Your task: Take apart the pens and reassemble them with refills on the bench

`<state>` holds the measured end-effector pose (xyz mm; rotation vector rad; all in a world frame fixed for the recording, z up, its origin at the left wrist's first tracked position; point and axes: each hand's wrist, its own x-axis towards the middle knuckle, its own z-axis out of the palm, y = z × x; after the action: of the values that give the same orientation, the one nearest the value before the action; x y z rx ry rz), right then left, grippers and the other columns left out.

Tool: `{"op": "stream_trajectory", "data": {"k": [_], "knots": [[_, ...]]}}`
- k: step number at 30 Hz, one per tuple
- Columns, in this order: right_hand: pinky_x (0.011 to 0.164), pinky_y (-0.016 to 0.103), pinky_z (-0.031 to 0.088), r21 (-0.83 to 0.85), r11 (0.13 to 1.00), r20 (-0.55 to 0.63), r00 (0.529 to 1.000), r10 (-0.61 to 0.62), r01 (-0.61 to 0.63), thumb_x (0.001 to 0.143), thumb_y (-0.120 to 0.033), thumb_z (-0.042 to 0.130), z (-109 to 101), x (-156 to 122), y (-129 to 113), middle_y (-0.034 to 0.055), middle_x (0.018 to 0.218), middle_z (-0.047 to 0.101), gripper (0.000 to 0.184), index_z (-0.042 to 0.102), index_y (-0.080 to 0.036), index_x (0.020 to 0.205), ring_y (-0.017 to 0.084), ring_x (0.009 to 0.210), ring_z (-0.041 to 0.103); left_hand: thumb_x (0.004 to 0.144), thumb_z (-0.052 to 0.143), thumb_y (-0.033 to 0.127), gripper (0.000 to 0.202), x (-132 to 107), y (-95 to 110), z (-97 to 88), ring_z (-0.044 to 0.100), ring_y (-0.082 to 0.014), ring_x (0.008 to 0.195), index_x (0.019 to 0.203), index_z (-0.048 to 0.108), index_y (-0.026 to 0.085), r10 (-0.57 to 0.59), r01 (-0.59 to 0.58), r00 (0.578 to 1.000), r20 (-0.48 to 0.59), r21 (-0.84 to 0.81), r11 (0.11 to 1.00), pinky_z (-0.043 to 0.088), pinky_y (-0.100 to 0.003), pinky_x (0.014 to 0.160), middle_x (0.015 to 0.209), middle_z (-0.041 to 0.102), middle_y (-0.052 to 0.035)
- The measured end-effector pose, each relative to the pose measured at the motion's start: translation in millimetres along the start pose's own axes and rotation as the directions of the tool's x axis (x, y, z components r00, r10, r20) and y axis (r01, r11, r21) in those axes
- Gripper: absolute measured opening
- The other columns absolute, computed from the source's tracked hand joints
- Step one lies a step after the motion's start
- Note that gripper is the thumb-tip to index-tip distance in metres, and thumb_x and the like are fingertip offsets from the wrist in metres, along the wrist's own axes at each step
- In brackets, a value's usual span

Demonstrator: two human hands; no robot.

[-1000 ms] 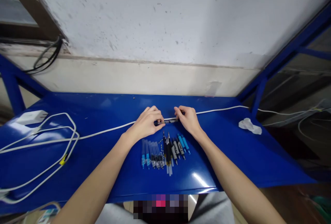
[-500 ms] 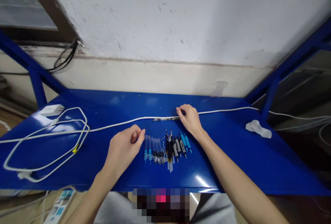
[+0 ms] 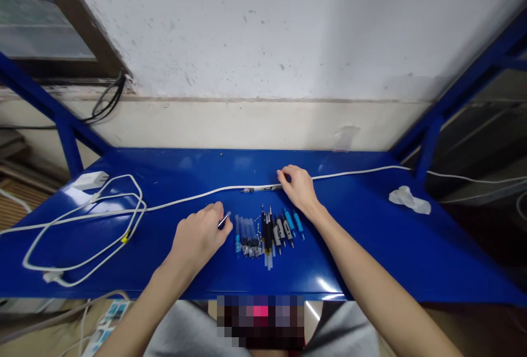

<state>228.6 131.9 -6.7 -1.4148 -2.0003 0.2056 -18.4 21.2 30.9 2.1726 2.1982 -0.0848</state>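
Left hand closed, pinching a slim silver-and-black pen at its 2 o'clock, beside a row of blue-and-black plastic pens; right hand curled at a white cable, grip unclear

**We look at a blue steel bench below a scuffed white wall.**
At its left we see a white charger and a looped white cable; at its right, a crumpled white wad. Black cables hang on the wall, and a power strip sits below.
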Motion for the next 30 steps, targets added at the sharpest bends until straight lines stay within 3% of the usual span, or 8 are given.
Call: {"op": "stream_trajectory", "data": {"k": [3,5,10,13,18,25,27,30], "knots": [[0.069,0.029,0.036,0.019,1.0,-0.003,1.0,0.01,-0.01,0.102,-0.028,0.049,0.0,0.1,0.8,0.005,0.079,0.067,0.034,0.063,-0.02,0.071,0.019,0.074,0.058,0.1,0.047,0.033,0.02,24.8,2.4,-4.5,0.071,-0.0277,0.073,0.093,0.06,0.02,0.037,-0.04,0.99,-0.136,-0.02,0.999,0.03,-0.03,0.058,0.08,0.073,-0.0083],[0.067,0.029,0.035,0.053,0.998,-0.007,1.0,0.028,-0.027,0.101,-0.03,0.051,0.3,0.3,2.1,0.0053,0.08,0.068,0.033,0.064,-0.02,0.072,0.019,0.073,0.059,0.1,0.05,0.034,0.02,52.3,8.6,-7.7,0.07,-0.0248,0.07,0.098,0.063,0.019,0.052,-0.103,0.948,-0.314,-0.146,0.984,0.035,-0.03,0.06,0.075,0.071,-0.0067],[0.061,0.028,0.032,0.11,0.989,-0.01,0.995,0.098,-0.097,0.101,-0.036,0.05,-0.9,-1.7,1.9,0.0002,0.059,0.059,0.036,0.068,-0.02,0.075,0.016,0.056,0.05,0.099,0.058,0.032,0.015,111.8,41.7,2.3,0.069,-0.0166,0.078,0.103,0.066,0.019,0.033,-0.456,0.723,-0.69,-0.442,0.772,0.048,-0.028,0.072,0.09,0.075,-0.0043],[0.057,0.028,0.028,0.154,0.981,-0.013,0.992,0.122,-0.118,0.102,-0.04,0.05,-3.8,-5.4,-5.3,-0.0032,0.051,0.051,0.037,0.068,-0.02,0.076,0.013,0.048,0.041,0.103,0.053,0.033,0.018,118.1,51.7,15.4,0.07,-0.0145,0.08,0.106,0.064,0.019,-0.003,-0.551,0.659,-0.752,-0.486,0.679,0.051,-0.026,0.074,0.092,0.074,-0.0033],[0.054,0.029,0.025,0.304,0.945,-0.104,0.982,0.158,-0.12,0.101,-0.045,0.052,-2.0,-10.9,-24.2,-0.0051,0.049,0.042,0.04,0.067,-0.02,0.075,0.012,0.047,0.033,0.106,0.05,0.036,0.021,114.8,34.2,21.5,0.069,-0.0163,0.084,0.109,0.062,0.019,-0.017,-0.585,0.522,-0.853,-0.372,0.721,0.051,-0.029,0.078,0.095,0.074,-0.0054],[0.046,0.028,0.019,0.669,0.698,-0.185,0.852,0.49,-0.256,0.096,-0.05,0.059,6.4,-3.7,-24.4,-0.0068,0.05,0.031,0.038,0.064,-0.02,0.072,0.011,0.044,0.026,0.106,0.049,0.03,0.017,121.6,42.8,23.6,0.069,-0.0179,0.081,0.108,0.061,0.018,0.153,-0.61,0.482,-0.863,-0.204,0.766,0.047,-0.032,0.076,0.088,0.073,-0.0047],[0.045,0.028,0.02,0.686,0.686,-0.167,0.866,0.472,-0.242,0.096,-0.048,0.058,-1.4,-0.5,-22.3,-0.0072,0.05,0.03,0.038,0.063,-0.021,0.071,0.011,0.045,0.026,0.107,0.048,0.029,0.016,121.1,46.8,25.1,0.069,-0.0186,0.08,0.109,0.06,0.018,0.182,-0.635,0.465,-0.866,-0.183,0.75,0.046,-0.033,0.075,0.088,0.073,-0.0047],[0.052,0.028,0.035,0.624,0.76,-0.033,0.965,0.259,-0.183,0.097,-0.043,0.06,-21.9,-4.6,-30.3,-0.0027,0.058,0.049,0.031,0.068,-0.02,0.077,0.014,0.053,0.043,0.107,0.046,0.026,0.015,120.0,47.0,26.1,0.068,-0.0197,0.082,0.109,0.059,0.018,0.186,-0.657,0.45,-0.874,-0.182,0.731,0.045,-0.034,0.075,0.091,0.073,-0.0059]]}}
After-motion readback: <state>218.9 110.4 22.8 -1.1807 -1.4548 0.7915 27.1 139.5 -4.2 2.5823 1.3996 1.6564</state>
